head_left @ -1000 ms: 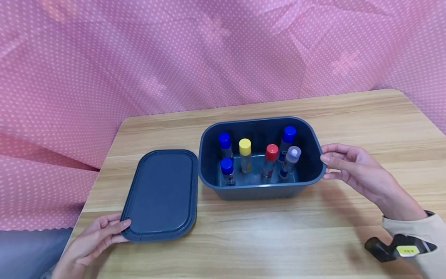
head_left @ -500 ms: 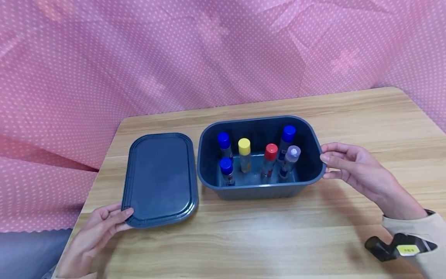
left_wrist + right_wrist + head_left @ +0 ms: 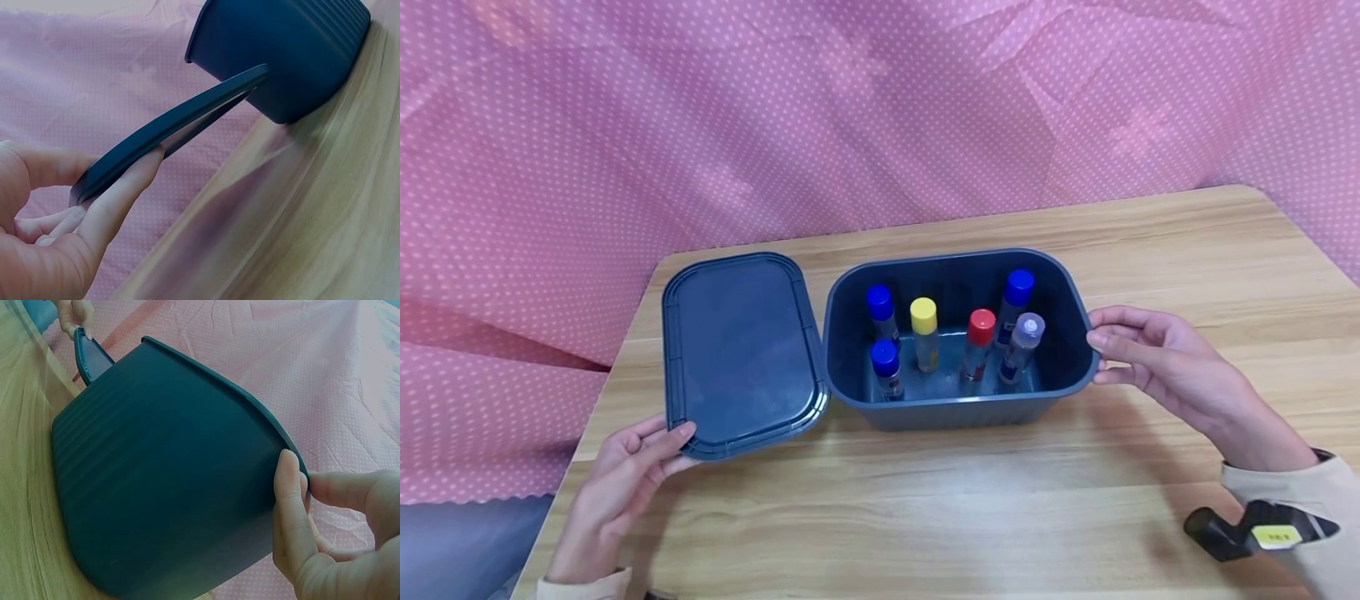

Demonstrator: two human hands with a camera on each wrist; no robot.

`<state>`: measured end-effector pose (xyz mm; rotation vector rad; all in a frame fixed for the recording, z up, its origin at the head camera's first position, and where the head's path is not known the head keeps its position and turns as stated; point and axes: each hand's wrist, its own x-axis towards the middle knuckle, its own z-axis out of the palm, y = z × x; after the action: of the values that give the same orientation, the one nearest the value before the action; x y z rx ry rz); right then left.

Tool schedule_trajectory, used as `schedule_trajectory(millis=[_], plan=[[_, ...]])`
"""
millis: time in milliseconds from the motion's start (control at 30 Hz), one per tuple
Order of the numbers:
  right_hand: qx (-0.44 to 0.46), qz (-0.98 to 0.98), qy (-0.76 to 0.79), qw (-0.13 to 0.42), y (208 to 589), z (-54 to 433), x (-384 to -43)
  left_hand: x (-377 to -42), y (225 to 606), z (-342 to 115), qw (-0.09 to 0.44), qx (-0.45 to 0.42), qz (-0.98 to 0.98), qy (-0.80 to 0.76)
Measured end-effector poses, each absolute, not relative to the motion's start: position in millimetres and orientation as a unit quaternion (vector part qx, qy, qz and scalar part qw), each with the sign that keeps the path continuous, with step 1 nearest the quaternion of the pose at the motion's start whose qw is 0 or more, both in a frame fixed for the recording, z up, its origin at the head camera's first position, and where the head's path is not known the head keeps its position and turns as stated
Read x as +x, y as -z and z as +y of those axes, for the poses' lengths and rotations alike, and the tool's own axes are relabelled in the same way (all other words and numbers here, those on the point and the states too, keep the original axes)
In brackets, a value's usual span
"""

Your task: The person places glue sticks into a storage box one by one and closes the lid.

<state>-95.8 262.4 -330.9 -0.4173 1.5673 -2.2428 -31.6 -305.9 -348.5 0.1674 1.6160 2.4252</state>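
My left hand (image 3: 628,475) pinches the near-left corner of a dark blue lid (image 3: 741,346), thumb on top and fingers beneath. In the left wrist view the lid (image 3: 181,119) is held clear of the table, tilted. Its right edge is close beside a dark blue bin (image 3: 955,414) standing on the table. My right hand (image 3: 1172,367) grips the bin's right rim, thumb inside and fingers against the outer wall. Inside the bin several small clear tubes stand upright, with blue caps (image 3: 885,358), a yellow cap (image 3: 923,315), a red cap (image 3: 981,327) and a pale translucent cap (image 3: 1028,330).
The wooden table (image 3: 970,508) extends around the bin, its back edge meeting a pink dotted cloth (image 3: 880,117). A black strap device with a yellow label (image 3: 1276,537) sits on the right sleeve.
My left hand has lifted the lid from the table and moved it away from me, up to the bin's left side. The right hand stays on the bin's rim.
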Motion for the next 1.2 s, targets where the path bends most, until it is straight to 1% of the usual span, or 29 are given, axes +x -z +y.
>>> schedule_trajectory(millis=[100,300,400,567,733,833,900,1067,1133,1200], plan=[[-0.148,0.558,0.795,0.186,330.8,262.4,-95.8,-32.5,347.2,-305.5,0.112,0.063,0.536,-0.834],[-0.149,0.557,0.796,0.184,331.5,262.8,-95.6,-29.5,346.4,-307.8,0.109,0.028,0.555,-0.824],[-0.15,0.558,0.796,0.183,331.7,262.6,-95.2,-30.2,344.9,-306.5,0.101,0.037,0.552,-0.827],[-0.151,0.557,0.796,0.183,332.2,262.3,-94.6,-30.8,344.2,-302.5,0.073,0.058,0.556,-0.826],[-0.155,0.553,0.798,0.184,333.2,262.0,-94.5,-29.2,341.7,-296.8,0.042,0.045,0.579,-0.813],[-0.155,0.553,0.798,0.185,333.3,262.1,-94.8,-30.2,343.9,-296.6,0.019,0.017,0.604,-0.797],[-0.155,0.553,0.797,0.186,333.2,262.1,-94.9,-32.0,350.1,-300.2,0.003,-0.017,0.628,-0.778],[-0.159,0.551,0.798,0.186,333.2,262.3,-95.0,-39.9,377.8,-319.6,-0.024,-0.082,0.693,-0.716],[-0.162,0.55,0.798,0.186,333.0,262.3,-95.1,-41.0,378.5,-319.5,-0.031,-0.1,0.712,-0.694],[-0.162,0.549,0.798,0.187,332.7,262.3,-95.1,-39.7,369.9,-310.7,-0.043,-0.119,0.717,-0.685]])
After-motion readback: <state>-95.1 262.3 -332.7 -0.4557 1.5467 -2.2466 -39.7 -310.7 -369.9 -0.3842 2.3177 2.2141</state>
